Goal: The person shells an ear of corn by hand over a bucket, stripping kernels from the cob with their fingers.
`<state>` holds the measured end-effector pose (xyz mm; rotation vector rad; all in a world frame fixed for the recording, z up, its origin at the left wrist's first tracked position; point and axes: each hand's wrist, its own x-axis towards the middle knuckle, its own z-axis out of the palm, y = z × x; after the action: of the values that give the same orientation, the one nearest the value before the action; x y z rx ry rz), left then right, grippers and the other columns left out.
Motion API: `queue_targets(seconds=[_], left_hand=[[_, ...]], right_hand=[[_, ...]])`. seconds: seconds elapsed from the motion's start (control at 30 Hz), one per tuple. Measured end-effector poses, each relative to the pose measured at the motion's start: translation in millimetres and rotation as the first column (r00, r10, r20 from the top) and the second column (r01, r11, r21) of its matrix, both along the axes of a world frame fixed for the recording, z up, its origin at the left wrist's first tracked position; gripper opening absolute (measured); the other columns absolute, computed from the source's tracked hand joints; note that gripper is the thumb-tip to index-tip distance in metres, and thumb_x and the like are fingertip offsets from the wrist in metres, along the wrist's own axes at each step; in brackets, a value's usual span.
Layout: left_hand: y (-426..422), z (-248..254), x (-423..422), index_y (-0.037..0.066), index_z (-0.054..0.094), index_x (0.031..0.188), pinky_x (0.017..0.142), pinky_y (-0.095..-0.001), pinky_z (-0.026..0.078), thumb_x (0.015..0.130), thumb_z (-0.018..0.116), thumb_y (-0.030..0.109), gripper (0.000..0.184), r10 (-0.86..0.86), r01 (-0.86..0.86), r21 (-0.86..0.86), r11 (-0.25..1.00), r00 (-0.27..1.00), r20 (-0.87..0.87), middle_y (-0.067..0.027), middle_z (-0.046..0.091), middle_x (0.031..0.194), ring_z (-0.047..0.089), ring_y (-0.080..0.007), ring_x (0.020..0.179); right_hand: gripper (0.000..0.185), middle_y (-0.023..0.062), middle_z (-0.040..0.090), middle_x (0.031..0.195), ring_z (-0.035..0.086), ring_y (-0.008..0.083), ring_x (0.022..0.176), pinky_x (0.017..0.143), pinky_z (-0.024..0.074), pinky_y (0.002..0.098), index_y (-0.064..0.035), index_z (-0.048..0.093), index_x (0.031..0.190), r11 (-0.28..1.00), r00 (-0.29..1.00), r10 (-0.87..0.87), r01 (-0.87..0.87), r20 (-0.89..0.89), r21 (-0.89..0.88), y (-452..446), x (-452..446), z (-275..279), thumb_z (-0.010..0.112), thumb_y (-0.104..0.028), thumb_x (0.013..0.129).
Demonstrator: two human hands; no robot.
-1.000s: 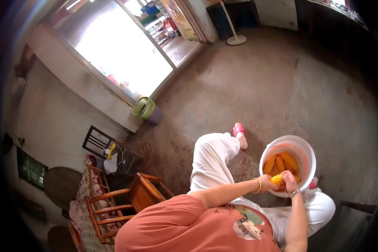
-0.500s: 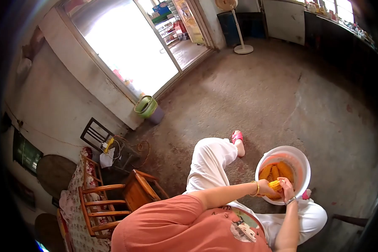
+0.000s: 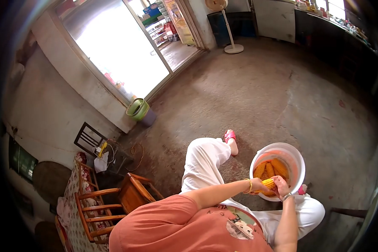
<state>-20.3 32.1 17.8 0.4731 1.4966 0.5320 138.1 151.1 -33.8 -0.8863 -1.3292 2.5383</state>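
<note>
A white bucket (image 3: 298, 161) stands on the floor between my legs, with several yellow-orange corn cobs (image 3: 279, 167) lying inside it. Over its near side, both hands meet on one bright yellow corn cob (image 3: 268, 184). My left hand (image 3: 256, 185), with a gold bracelet at the wrist, is closed around the cob's left end. My right hand (image 3: 281, 185), wearing a silver band, has its fingers closed on the right end. The hands partly cover the held cob and the bucket's lower part.
Wooden chairs (image 3: 132, 195) stand at the left, beside a dark chair (image 3: 88, 136) holding a power strip and cable. A green-rimmed bin (image 3: 138, 110) is by the sliding door. A fan (image 3: 234, 48) stands at the back. A dark bar (image 3: 348, 212) juts in at the right.
The whole view has shifted slightly, so the scene sits further left. Both hands stay on the cob, and more of its yellow side shows between them now.
</note>
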Motion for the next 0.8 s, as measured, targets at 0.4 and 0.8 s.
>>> queue_targets(seconds=[0.4, 0.8], left_hand=[[-1, -10, -3, 0.011, 0.062, 0.083, 0.037, -0.0223, 0.028, 0.075, 0.074, 0.043, 0.035, 0.097, -0.085, -0.055, 0.995, 0.961, 0.259, -0.0015, 0.053, 0.062, 0.043, -0.0094, 0.040], [-10, -34, -2, 0.014, 0.054, 0.091, 0.035, -0.0209, 0.036, 0.077, 0.076, 0.034, 0.033, 0.137, -0.131, -0.040, 0.991, 0.940, 0.314, 0.0003, 0.053, 0.061, 0.049, -0.0090, 0.043]], right_hand=[[0.036, 0.0068, 0.057, 0.097, 0.059, 0.0140, 0.087, 0.076, 0.0538, 0.0268, -0.0054, 0.052, 0.110, 0.998, 0.999, -0.049, 0.050, -0.010, 0.036, 0, -2, 11, 0.054, -0.038, 0.095], [0.024, 0.0003, 0.057, 0.097, 0.053, 0.0091, 0.095, 0.088, 0.0433, 0.0242, -0.0041, 0.058, 0.108, 0.957, 0.985, -0.018, 0.066, -0.171, 0.284, 2, -3, -21, 0.051, -0.024, 0.097]])
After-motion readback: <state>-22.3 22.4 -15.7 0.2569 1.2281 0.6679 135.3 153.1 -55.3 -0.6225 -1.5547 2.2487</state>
